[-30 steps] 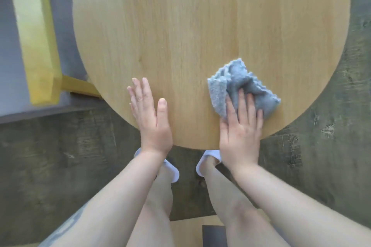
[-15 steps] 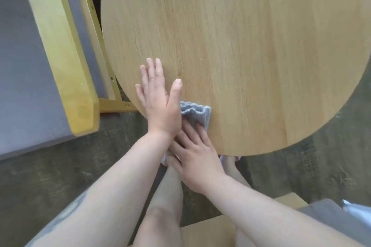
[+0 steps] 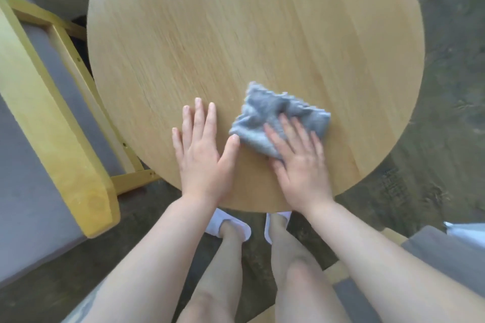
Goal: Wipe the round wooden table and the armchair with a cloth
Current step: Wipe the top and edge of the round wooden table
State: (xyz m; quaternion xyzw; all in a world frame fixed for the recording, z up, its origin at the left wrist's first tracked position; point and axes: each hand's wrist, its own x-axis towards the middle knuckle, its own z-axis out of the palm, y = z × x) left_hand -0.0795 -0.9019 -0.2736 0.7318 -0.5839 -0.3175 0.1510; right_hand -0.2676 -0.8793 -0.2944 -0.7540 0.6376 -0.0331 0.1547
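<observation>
**One soft cloth, one round surface, one armchair waiting its turn**

The grey cloth is lying bunched on the near part of the round wooden surface, and the right hand is pressing down on it with fingers spread flat, not clenching it at all. The left hand is resting open and flat on the bare wood just beside it, thumb tip about touching the cloth's edge, gripping nothing.

Handling-wise, I'm guessing that cloth is light, soft and floppy (looks like a fuzzy microfibre with a scalloped edge), so it's going to fold and creep under the palm instead of sliding as one piece. Best hold is probably palm over the middle with fingers fanned out, pretty much what's happening here. The wood is looking smooth and hard, so it should glide easily.

Counting up: one cloth, one surface, two hands, and one armchair with a yellow wooden frame and grey cushion sitting to the left, close to the surface's edge and looking untouched for now.
</observation>
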